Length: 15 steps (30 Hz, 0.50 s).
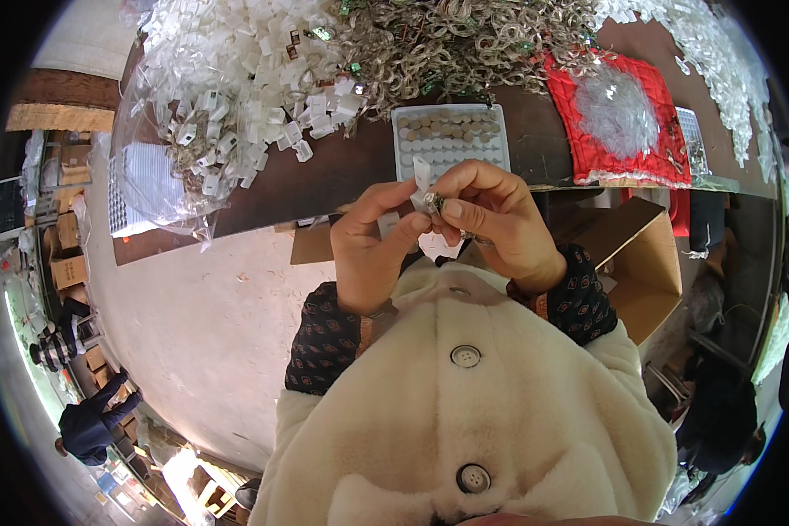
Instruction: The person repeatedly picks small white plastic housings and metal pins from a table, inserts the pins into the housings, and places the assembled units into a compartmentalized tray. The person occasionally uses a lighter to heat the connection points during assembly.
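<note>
Tray (451, 158) on the brown table (324, 175), straight ahead of the hands: pale, rectangular, gridded with round pockets. The far rows hold small brownish discs; the near rows look empty or pale, hard to tell.

Clear plastic bag (162, 167) at the table's left end, slumped open, with small white clips (237, 96) inside it and spilling into a wide heap across the tabletop. Behind the tray, a tangled pile of grey-brown rings (447, 44). To the right, a red quilted mat (622, 123) carrying a mound of fine clear bits (618, 110). An open cardboard box (644, 263) sits below the table edge at right; its contents are not visible.

Left hand (368, 250) and right hand (495, 223) are raised together above the cream coat (473, 412), just in front of the tray. Both are pinched narrow. A small white strip (422, 175) stands upright between them, gripped low by the left thumb and forefinger. A tiny dark, glinting piece (435, 204) sits at the strip's base, right where the fingertips of both hands meet; the right forefinger curls over it. Which hand bears it cannot be told.
</note>
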Available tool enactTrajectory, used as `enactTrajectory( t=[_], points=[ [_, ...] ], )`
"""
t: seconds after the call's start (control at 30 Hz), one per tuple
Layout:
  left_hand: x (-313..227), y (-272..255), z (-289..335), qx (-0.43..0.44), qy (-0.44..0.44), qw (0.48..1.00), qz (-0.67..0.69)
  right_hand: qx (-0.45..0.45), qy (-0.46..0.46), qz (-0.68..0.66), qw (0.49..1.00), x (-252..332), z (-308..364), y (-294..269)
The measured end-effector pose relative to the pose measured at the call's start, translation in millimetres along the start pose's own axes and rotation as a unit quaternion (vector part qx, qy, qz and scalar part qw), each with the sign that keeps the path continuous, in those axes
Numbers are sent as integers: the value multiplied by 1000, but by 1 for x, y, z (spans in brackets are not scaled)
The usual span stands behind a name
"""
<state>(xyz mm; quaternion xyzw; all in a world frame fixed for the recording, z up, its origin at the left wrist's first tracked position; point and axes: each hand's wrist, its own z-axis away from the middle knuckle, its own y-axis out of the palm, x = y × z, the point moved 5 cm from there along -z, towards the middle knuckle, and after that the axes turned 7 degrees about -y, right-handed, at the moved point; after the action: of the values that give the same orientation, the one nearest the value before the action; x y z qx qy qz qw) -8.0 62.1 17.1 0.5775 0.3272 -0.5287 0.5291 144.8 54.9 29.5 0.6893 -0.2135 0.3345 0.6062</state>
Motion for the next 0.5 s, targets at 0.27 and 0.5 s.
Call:
enactTrajectory(
  t=[0.27,0.5],
  points=[
    [4,-5,1,16,-59,992,110,-40,-71,161,984,15,5,7],
    [-3,3,3,23,7,987,161,-47,-242,426,870,29,7,20]
  ],
)
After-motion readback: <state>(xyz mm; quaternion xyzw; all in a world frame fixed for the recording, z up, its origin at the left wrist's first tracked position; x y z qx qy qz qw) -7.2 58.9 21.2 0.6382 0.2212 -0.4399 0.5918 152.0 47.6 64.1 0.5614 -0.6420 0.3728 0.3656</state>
